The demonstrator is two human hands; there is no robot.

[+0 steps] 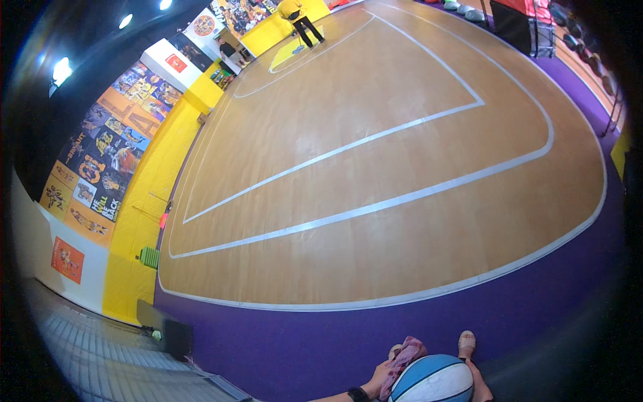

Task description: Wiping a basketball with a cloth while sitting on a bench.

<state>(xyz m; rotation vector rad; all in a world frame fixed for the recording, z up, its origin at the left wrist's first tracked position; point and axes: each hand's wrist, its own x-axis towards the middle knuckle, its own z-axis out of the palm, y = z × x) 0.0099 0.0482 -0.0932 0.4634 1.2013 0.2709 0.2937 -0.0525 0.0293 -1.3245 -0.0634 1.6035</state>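
At the lower edge, a blue-and-white basketball [432,380] is between my hands. My left hand [380,376], with a dark band on its wrist, is closed on a crumpled pink-red cloth [406,360]. That cloth lies against the ball's upper left side. My right hand [479,384] rests along the right side of the ball, its fingers mostly hidden. Just beyond the ball one of my feet [467,343] shows in a light sandal.
Purple flooring [288,342] borders a wooden court [375,254] with white lines. A yellow wall [144,221] with posters runs along the left. Far off stand a person in a yellow top [293,11] and another in dark clothes [228,49]. Balls on racks [593,60] line the right.
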